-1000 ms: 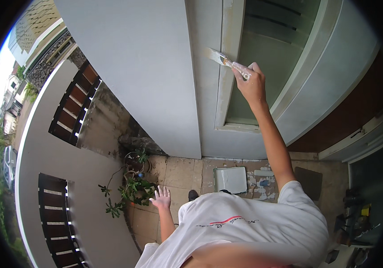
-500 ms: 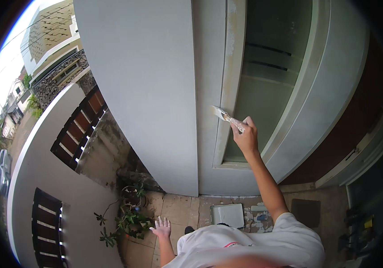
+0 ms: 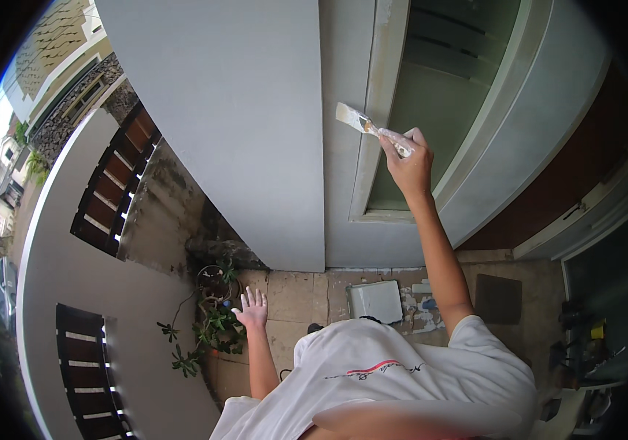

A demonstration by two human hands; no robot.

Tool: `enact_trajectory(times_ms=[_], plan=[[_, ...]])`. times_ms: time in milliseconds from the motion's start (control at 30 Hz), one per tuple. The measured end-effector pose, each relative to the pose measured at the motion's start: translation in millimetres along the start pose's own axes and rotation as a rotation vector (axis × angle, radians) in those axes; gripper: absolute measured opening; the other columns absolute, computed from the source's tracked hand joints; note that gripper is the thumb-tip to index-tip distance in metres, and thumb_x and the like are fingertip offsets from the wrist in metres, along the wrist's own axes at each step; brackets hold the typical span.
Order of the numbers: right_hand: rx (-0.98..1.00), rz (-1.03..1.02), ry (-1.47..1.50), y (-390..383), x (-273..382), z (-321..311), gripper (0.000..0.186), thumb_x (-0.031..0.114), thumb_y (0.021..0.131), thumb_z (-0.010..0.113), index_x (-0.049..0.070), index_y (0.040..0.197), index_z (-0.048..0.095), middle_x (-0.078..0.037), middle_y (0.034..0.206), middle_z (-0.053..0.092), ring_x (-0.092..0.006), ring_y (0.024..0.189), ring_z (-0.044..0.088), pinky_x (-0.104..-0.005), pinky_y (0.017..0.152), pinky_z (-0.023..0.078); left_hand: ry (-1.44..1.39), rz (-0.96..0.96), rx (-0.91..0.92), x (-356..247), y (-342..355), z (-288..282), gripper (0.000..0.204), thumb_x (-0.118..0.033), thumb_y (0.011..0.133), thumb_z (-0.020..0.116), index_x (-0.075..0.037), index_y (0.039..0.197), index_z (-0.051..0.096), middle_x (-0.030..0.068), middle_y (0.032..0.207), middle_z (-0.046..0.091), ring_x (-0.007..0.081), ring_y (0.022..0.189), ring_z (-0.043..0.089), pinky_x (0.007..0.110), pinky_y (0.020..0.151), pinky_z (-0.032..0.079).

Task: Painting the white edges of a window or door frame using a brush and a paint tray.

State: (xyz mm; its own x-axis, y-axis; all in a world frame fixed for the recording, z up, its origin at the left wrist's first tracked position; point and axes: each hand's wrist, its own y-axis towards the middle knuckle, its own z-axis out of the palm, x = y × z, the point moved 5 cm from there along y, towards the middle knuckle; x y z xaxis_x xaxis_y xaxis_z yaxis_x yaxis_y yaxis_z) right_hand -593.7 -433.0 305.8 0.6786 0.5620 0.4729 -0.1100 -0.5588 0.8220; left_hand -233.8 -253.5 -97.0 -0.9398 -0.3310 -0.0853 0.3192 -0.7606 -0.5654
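Note:
A flat paintbrush [image 3: 364, 123] with a paint-smeared handle and pale bristles is gripped by my right hand [image 3: 408, 155]. Its bristles point up and left, over the narrow grey wall strip [image 3: 345, 88] beside the window frame [image 3: 381, 95]. Whether the bristle tip touches the wall I cannot tell. White smears cover the fingers of that hand. My left hand [image 3: 252, 308] is held out low with its fingers spread, holding nothing, and it has whitish paint on it. Beneath it stand leafy plants.
A white paint tray [image 3: 375, 301] lies on the tiled floor below the window, beside paint-spotted sheeting [image 3: 424, 312]. A dark mat [image 3: 498, 299] is farther right. Potted plants [image 3: 219, 326] stand by the low wall [image 3: 57, 242] at left. A wide grey wall panel [image 3: 233, 110] rises ahead.
My view has tilted downward, showing more of my shirt. The brush and right hand appear higher in the picture; my left hand has lifted and shifted slightly left, fingers still spread.

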Motion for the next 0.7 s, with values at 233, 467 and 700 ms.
enact_trajectory(times_ms=[233, 467, 700], plan=[[-0.071, 0.029, -0.120, -23.4, -14.5, 2.7, 0.015, 0.013, 0.070, 0.065, 0.006, 0.084, 0.065, -0.007, 0.061, 0.044, -0.0195, 0.049, 0.045, -0.0318, 0.046, 0.036, 0.065, -0.041, 0.079, -0.8, 0.9, 4.7, 0.067, -0.063, 0.079, 0.017, -0.024, 0.133, 0.014, 0.0008, 0.134, 0.029, 0.0284, 0.121, 0.028, 0.045, 0.096, 0.022], [-0.171, 0.082, -0.023, -14.5, 16.3, -1.9, 0.014, 0.013, 0.069, 0.066, 0.006, 0.081, 0.066, -0.006, 0.060, 0.045, -0.0183, 0.050, 0.046, -0.0306, 0.046, 0.036, 0.028, -0.089, -0.138, -9.8, -12.1, -43.7, 0.067, -0.065, 0.078, 0.015, -0.026, 0.133, 0.014, -0.0014, 0.133, 0.031, 0.0276, 0.121, 0.029, 0.045, 0.096, 0.023], [-0.163, 0.169, -0.192, -32.3, -25.8, -9.3, 0.015, 0.017, 0.072, 0.065, 0.007, 0.083, 0.066, -0.006, 0.060, 0.047, -0.0184, 0.050, 0.048, -0.0299, 0.048, 0.037, 0.080, -0.064, -0.062, -28.7, -8.1, -28.2, 0.067, -0.065, 0.078, 0.012, -0.025, 0.132, 0.017, 0.0026, 0.129, 0.037, 0.0278, 0.119, 0.032, 0.047, 0.094, 0.026]])
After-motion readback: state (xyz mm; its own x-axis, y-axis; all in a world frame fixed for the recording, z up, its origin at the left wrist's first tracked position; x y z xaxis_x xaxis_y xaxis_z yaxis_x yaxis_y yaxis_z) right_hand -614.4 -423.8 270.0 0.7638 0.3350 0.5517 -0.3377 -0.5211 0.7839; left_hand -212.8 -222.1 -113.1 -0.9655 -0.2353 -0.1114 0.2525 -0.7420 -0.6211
